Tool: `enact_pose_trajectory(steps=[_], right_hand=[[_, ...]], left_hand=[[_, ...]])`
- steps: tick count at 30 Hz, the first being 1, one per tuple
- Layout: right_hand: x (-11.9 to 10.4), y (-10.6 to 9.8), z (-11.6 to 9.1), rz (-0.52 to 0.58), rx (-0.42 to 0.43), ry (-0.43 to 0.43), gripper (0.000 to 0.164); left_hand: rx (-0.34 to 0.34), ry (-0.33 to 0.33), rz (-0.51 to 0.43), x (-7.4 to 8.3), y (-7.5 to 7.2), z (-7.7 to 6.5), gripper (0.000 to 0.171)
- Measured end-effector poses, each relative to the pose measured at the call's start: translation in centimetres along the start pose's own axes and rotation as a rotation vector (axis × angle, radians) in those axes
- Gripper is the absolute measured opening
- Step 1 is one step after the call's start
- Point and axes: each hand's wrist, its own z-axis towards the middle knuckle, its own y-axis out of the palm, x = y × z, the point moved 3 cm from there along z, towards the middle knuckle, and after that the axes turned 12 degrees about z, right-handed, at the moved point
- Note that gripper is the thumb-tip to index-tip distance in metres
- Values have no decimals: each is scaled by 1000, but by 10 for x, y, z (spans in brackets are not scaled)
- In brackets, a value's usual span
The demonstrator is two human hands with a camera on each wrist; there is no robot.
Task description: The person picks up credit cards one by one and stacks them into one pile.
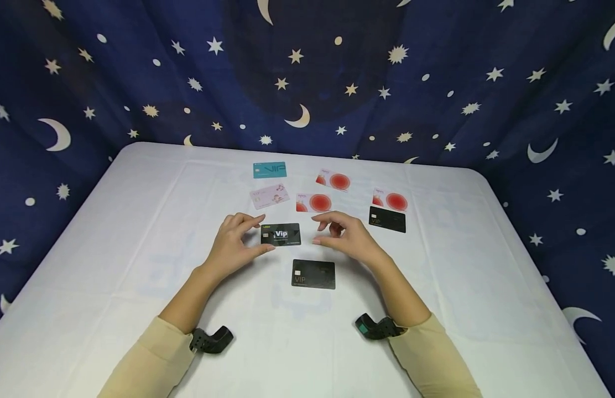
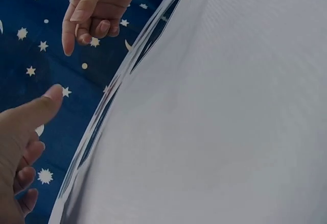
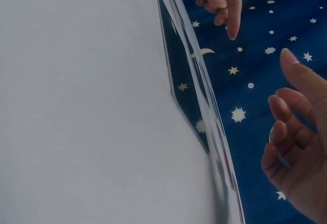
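A black card with white "Vip" lettering [image 1: 286, 241] lies on the white table in the head view. My left hand [image 1: 232, 241] is around its left end, with forefinger and thumb spread at its upper and lower edges. In the left wrist view that hand [image 2: 23, 142] has thumb and fingers apart, holding nothing. Off the card's right end, my right hand [image 1: 348, 235] has a gap between thumb and forefinger, the other fingers loosely bent. The right wrist view shows this hand [image 3: 301, 137] holding nothing too. Nearer to me lies another black VIP card [image 1: 314, 275].
Behind the hands lie a teal card [image 1: 270, 170], a pale pink card [image 1: 269, 196] and two red-circle cards [image 1: 319, 203], [image 1: 339, 182]. At right, a third red-circle card [image 1: 396, 201] touches a black VIP card [image 1: 387, 219]. A starry blue curtain [image 1: 312, 72] hangs behind.
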Motion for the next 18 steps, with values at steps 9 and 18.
enact_pose_trajectory(steps=[9,18], right_hand=[[13,8,9,39,-15,47,46],[26,15,15,-11,-8,64,52]], left_hand=[[-98,-97,7,-13,8,0,70],[-163,-148,42,-20,16,-1,69]])
